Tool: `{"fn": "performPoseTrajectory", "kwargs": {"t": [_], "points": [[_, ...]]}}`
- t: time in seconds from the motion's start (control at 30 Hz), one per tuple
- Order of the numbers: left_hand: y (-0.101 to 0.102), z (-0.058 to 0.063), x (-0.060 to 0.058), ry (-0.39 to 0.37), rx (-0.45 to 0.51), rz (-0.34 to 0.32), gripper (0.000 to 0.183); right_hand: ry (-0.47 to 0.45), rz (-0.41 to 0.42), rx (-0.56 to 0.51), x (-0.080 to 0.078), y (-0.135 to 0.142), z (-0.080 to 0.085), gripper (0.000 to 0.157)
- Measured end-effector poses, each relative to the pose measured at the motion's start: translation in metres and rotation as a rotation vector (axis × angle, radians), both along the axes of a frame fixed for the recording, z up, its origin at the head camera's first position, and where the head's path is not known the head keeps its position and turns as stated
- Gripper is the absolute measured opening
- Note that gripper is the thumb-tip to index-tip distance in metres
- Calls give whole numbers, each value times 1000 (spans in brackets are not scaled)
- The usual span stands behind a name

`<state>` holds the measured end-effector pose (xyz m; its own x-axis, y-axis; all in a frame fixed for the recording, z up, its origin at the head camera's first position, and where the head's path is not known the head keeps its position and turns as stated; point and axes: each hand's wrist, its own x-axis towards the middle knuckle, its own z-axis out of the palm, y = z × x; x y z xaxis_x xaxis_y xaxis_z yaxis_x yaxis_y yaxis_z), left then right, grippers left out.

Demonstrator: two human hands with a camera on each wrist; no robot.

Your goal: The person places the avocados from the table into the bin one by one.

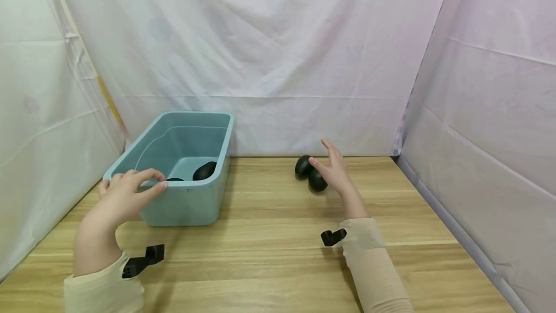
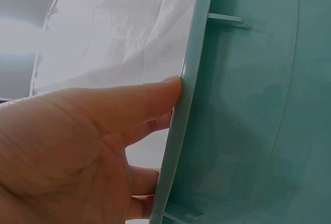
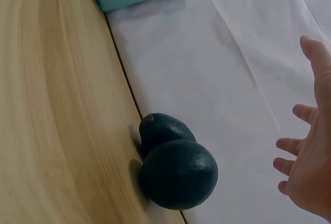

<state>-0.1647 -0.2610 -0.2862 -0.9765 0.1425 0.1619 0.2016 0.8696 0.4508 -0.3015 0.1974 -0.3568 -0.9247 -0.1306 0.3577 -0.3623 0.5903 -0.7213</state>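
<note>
A blue-green plastic bin (image 1: 188, 204) stands at the left of the table. My left hand (image 1: 123, 194) grips its near rim, thumb on the outer edge and fingers over the top; the left wrist view shows the thumb against the rim (image 2: 185, 94). Inside the bin lies a dark avocado (image 1: 204, 171), and part of another dark one (image 1: 175, 179) shows over the near edge. On the table, two dark avocados (image 1: 302, 167) (image 3: 179, 175) sit side by side. My right hand (image 1: 334, 170) is held just over them, fingers spread and holding nothing.
White cloth (image 1: 278, 62) hangs behind the wood-grain table (image 1: 260, 255) and along both sides. The bin's far end stands close to the back cloth, and the two avocados are near the table's back edge. A black camera mount sits on each wrist.
</note>
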Motion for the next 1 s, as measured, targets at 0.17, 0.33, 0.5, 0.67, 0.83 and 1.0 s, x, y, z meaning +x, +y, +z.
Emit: {"fn": "performPoseTrajectory", "kwargs": {"t": [0.17,0.33,0.5,0.67,0.83,1.0], "points": [[0,0,1,-5,6,1,37,-44,-20,-19,-3,5,-6,79],[1,0,1,-2,7,2,36,-65,-25,-12,-5,9,-11,80],[1,0,1,-5,3,3,37,-73,-27,-8,-7,14,-16,81],[1,1,0,-2,-2,2,37,-77,-19,-8,-8,17,-19,81],[1,0,1,-10,4,3,38,-96,-14,-18,-11,21,-25,81],[1,0,1,-12,4,3,38,-135,-14,-34,-15,24,-31,80]]}}
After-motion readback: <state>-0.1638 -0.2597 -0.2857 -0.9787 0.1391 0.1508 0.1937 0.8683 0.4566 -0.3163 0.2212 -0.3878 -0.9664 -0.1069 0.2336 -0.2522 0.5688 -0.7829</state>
